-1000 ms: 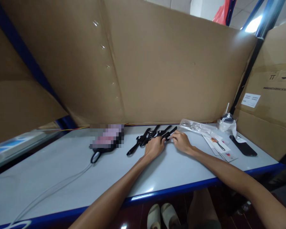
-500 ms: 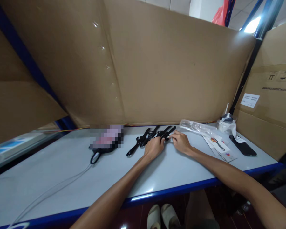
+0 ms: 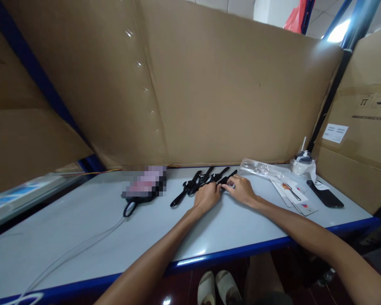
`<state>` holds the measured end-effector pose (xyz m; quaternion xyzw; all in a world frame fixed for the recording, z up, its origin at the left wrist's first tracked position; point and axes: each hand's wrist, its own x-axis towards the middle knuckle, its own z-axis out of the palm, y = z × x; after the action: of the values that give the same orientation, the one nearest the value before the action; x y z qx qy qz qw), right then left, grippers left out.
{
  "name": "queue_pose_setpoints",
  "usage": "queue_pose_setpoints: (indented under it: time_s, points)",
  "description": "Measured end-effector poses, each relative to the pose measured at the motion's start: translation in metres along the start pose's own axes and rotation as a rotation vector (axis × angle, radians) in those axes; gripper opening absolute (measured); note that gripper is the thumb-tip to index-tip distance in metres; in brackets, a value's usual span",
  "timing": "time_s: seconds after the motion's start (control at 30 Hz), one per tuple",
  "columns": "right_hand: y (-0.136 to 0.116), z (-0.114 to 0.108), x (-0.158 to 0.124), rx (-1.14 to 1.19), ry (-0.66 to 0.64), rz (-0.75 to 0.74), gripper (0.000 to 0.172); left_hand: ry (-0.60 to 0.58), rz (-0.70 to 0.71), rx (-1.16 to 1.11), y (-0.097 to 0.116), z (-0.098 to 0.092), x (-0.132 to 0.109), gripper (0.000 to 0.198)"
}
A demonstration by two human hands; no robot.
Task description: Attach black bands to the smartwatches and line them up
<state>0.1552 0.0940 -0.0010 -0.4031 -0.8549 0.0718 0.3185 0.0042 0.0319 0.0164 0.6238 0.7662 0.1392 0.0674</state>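
Several black two-handled tools that look like spokeshaves lie slantwise side by side on the grey-white tabletop [image 3: 158, 228]. At the right end of the row, a black spokeshave [image 3: 233, 173] is between my hands, its far handle tip showing past my fingers. My left hand [image 3: 207, 195] is closed over its near end, which is mostly covered. Curled at its middle, my right hand [image 3: 241, 189] has thumb and fingers on it, with a small silvery spot by the fingertips. The leftmost spokeshave [image 3: 179, 199] lies apart from my hands, small bright metal parts at its centre.
On the left is a pixelated phone-like object [image 3: 144, 186] with a loop and white cable [image 3: 79, 243]. To the right lie a clear plastic package [image 3: 262, 168], printed cards [image 3: 288, 192], a black phone [image 3: 325, 195] and a wrapped cup [image 3: 302, 163]. Cardboard [image 3: 209, 97] stands behind.
My right hand's fingers have closed in on the rightmost spokeshave, which has shifted slightly right and away from its neighbour. My left hand stays on its near end. The view has shifted slightly.
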Motion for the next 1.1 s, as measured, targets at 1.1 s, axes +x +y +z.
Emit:
queue_pose_setpoints:
  time_s: [1.1]
  points:
    - [0.014,-0.012,0.012,-0.015,-0.103,0.127,0.015,0.22,0.012,-0.599,-0.014,0.014,0.019,0.045]
